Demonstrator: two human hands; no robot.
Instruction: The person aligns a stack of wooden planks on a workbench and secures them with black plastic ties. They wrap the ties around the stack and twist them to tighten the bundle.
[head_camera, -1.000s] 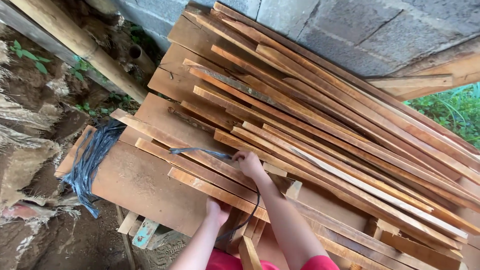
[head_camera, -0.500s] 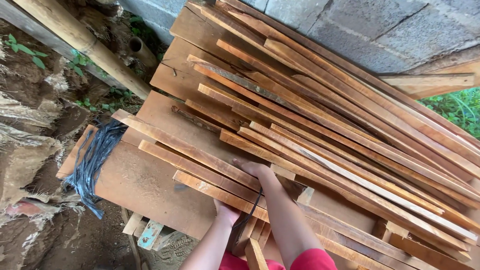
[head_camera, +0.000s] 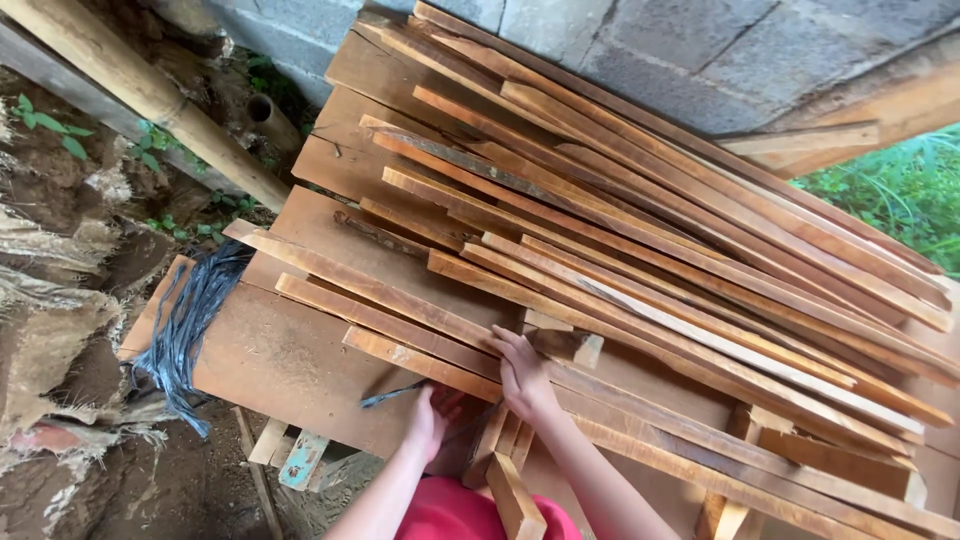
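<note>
Pressing down on a stack of loose wooden slats (head_camera: 640, 270), the right hand (head_camera: 522, 375) lies flat with fingers together across the slat ends near the front of the pile. The left hand (head_camera: 432, 415) sits just beside it, lower, fingers curled around the end of a dark blue strap (head_camera: 395, 395) that trails leftward over the wide board (head_camera: 290, 360) beneath the slats. Whether the left hand pinches the strap or only rests on it cannot be told; the fingertips are tucked under.

Risk points, as judged from this view:
- The slats lie fanned and uneven, resting on one another at slight angles. Pulling one end could shift its neighbours and let several slide off the stack.
- Raw sawn edges run under both palms. Dragging a hand along them could drive in splinters.
- A short offcut block (head_camera: 565, 345) sits touching the right fingertips and could tip off its slat if nudged.
- The bundle of blue-grey strapping (head_camera: 190, 330) hangs over the left edge of the board, well apart from the hands, and could snag.

Hidden or unclear: the supports beneath the board are mostly covered; the far ends of the slats run out of view at right; the strap's path under the left hand is concealed; the person's red garment (head_camera: 450, 510) is cut off by the bottom edge.
</note>
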